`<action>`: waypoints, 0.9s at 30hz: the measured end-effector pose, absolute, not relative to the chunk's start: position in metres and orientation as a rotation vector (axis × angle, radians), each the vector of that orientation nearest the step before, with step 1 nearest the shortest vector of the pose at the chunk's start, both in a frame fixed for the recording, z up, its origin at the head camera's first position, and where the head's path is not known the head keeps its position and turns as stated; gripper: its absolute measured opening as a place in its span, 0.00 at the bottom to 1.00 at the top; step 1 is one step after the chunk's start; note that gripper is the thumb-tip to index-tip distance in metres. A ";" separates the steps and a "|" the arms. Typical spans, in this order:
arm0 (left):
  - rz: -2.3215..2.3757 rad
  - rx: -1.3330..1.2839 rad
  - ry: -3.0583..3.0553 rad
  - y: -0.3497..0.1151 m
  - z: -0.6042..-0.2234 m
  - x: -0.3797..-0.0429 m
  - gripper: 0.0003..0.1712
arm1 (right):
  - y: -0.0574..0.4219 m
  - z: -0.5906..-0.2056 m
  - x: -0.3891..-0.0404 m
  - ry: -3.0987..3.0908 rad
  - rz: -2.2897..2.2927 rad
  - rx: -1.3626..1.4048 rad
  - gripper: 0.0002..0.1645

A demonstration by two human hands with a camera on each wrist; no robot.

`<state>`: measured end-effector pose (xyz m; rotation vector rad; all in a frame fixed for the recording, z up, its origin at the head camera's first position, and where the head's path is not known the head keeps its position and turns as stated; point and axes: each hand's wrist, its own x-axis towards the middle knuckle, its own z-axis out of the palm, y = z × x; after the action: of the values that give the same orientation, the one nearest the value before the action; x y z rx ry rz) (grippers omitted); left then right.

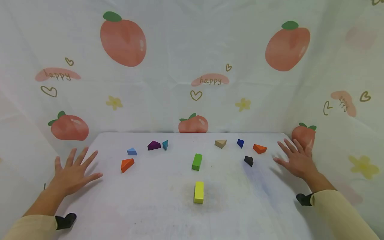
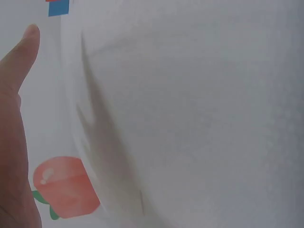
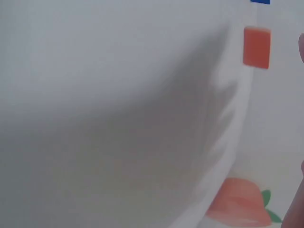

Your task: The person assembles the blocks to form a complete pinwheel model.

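My left hand (image 1: pixel 69 176) is spread with straight fingers above the left edge of the white table, holding nothing. On the other side my right hand (image 1: pixel 300 161) is spread the same way, also holding nothing. Nearest the left hand lie an orange block (image 1: pixel 127 165) and a light blue block (image 1: pixel 132 151). Closest to the right hand is another orange block (image 1: pixel 259 148), with a black block (image 1: pixel 248 161) and a dark blue block (image 1: pixel 240 143) beyond it. A green block (image 1: pixel 197 162) and a yellow block (image 1: pixel 199 192) lie mid-table, one behind the other.
Toward the back of the white table (image 1: pixel 144 206) lie a purple block (image 1: pixel 154 145), a teal block (image 1: pixel 165 145) and a beige block (image 1: pixel 220 143). A white curtain (image 1: pixel 186 43) printed with peach-like fruit hangs behind the table and along both sides.
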<state>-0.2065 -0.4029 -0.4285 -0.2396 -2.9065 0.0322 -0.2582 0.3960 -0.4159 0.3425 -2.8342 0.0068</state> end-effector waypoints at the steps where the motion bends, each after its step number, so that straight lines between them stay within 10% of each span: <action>1: 0.037 -0.242 -2.899 -0.402 -0.428 -0.207 0.59 | 0.394 -0.415 -0.258 -2.824 0.011 0.355 0.47; 27: -0.054 -0.473 -2.674 -0.352 -0.408 -0.214 0.59 | 0.309 -0.404 -0.254 -2.728 0.400 0.540 0.49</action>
<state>-0.2139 -0.3517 -0.4077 -0.4732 -2.6736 -0.0536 -0.2539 0.3092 -0.4043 0.5401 -2.7280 0.3997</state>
